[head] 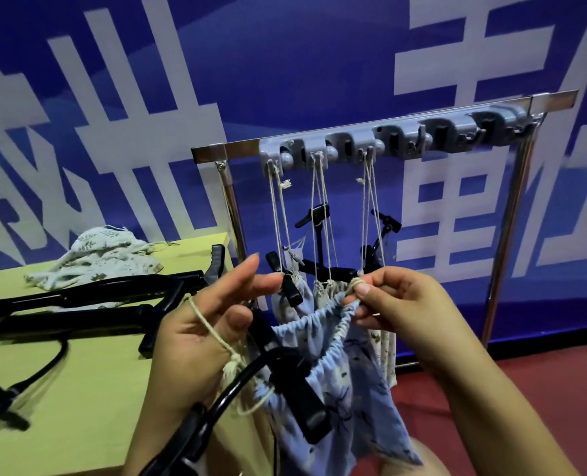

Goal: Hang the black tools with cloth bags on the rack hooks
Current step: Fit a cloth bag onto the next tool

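While your right hand (393, 304) pinched the blue bag's (336, 365) cord (353, 285), your left hand (202, 324) gripped its other cord (209, 329) near the rack (371, 139).

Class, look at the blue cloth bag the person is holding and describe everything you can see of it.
The blue cloth bag is soft, pale blue fabric with a small dark-and-white print and a gathered drawstring mouth. It hangs below the hands, in front of the rack. The right hand pinches its rim and cream cord; the cord's knotted end loops over the left hand. A black tool sticks out of its opening.
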`<move>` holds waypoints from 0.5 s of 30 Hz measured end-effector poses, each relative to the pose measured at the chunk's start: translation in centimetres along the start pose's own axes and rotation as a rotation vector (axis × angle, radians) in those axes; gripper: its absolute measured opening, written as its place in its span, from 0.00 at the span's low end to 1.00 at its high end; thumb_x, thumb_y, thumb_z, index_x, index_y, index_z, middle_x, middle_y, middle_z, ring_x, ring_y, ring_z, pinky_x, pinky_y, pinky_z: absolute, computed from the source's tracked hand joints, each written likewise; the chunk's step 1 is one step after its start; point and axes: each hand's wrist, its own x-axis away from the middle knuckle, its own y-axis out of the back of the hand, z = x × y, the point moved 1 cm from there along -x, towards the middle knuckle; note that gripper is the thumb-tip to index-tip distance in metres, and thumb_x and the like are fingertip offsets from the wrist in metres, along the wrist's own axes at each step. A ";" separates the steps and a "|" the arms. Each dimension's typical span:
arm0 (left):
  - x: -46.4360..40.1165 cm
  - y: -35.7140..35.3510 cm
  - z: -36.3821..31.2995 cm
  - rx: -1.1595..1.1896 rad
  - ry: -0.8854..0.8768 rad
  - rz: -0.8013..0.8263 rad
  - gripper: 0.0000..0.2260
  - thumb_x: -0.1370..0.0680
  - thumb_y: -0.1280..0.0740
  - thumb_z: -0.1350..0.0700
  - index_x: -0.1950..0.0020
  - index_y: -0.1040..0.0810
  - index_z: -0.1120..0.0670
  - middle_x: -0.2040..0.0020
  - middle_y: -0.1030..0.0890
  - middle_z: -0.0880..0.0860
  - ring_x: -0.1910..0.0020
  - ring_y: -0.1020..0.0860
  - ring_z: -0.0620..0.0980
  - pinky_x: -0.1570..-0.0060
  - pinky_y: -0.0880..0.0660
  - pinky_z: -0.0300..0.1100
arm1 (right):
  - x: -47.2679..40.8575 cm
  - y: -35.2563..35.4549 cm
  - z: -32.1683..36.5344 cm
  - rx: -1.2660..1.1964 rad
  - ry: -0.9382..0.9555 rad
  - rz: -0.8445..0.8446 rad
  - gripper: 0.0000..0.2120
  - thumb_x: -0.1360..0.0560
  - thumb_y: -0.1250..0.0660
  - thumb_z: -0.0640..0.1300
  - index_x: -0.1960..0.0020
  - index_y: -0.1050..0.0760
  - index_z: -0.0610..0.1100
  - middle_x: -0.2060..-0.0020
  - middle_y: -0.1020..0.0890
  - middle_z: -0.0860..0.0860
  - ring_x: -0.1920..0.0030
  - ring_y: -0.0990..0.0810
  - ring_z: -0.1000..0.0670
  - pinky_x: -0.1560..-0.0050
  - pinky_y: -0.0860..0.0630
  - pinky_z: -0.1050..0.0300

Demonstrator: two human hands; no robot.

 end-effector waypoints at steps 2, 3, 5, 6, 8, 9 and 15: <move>0.0 0.3 -0.1 0.004 0.011 -0.023 0.25 0.37 0.28 0.34 0.43 0.20 0.42 0.49 0.15 0.52 0.44 0.19 0.52 0.43 0.26 0.38 | -0.1 0.2 0.1 -0.044 -0.024 -0.004 0.06 0.25 0.35 0.35 0.61 0.24 0.38 0.66 0.16 0.44 0.69 0.19 0.54 0.66 0.20 0.62; -0.1 0.5 -0.3 0.009 0.016 -0.038 0.25 0.37 0.28 0.34 0.43 0.19 0.42 0.49 0.15 0.52 0.45 0.19 0.53 0.42 0.26 0.38 | -0.1 0.4 0.3 -0.051 -0.035 0.004 0.07 0.26 0.35 0.34 0.62 0.25 0.38 0.66 0.16 0.43 0.68 0.18 0.53 0.66 0.20 0.61; -0.4 1.1 -0.6 0.024 0.027 -0.069 0.25 0.37 0.27 0.35 0.44 0.18 0.43 0.49 0.15 0.53 0.45 0.19 0.54 0.44 0.25 0.40 | -0.2 0.9 0.6 -0.010 -0.056 0.050 0.07 0.26 0.34 0.34 0.63 0.28 0.37 0.67 0.18 0.42 0.67 0.17 0.52 0.68 0.20 0.61; -0.7 1.3 -0.7 0.033 0.033 -0.084 0.24 0.37 0.26 0.36 0.44 0.18 0.44 0.50 0.15 0.53 0.45 0.19 0.54 0.45 0.24 0.39 | -0.1 1.2 0.9 0.013 -0.075 0.096 0.07 0.26 0.34 0.34 0.62 0.29 0.36 0.67 0.18 0.41 0.67 0.17 0.51 0.68 0.20 0.61; -1.5 1.9 -1.0 0.047 0.046 -0.114 0.24 0.39 0.25 0.36 0.47 0.17 0.45 0.51 0.15 0.52 0.46 0.18 0.52 0.46 0.23 0.40 | 0.2 1.9 1.4 0.053 -0.131 0.201 0.05 0.27 0.34 0.34 0.60 0.29 0.35 0.67 0.19 0.39 0.66 0.16 0.50 0.69 0.20 0.60; -1.8 2.0 -1.1 0.050 0.051 -0.127 0.24 0.39 0.25 0.36 0.48 0.16 0.45 0.52 0.15 0.52 0.47 0.18 0.51 0.44 0.23 0.41 | 0.3 2.2 1.7 0.084 -0.155 0.245 0.05 0.27 0.34 0.34 0.59 0.29 0.34 0.66 0.18 0.39 0.65 0.16 0.49 0.68 0.19 0.60; -2.3 1.6 -0.6 0.036 0.096 -0.100 0.24 0.41 0.25 0.34 0.51 0.15 0.46 0.56 0.14 0.52 0.52 0.17 0.51 0.42 0.24 0.43 | 0.8 1.6 1.3 0.256 -0.226 0.467 0.06 0.23 0.38 0.37 0.58 0.27 0.37 0.61 0.16 0.38 0.61 0.16 0.47 0.62 0.18 0.55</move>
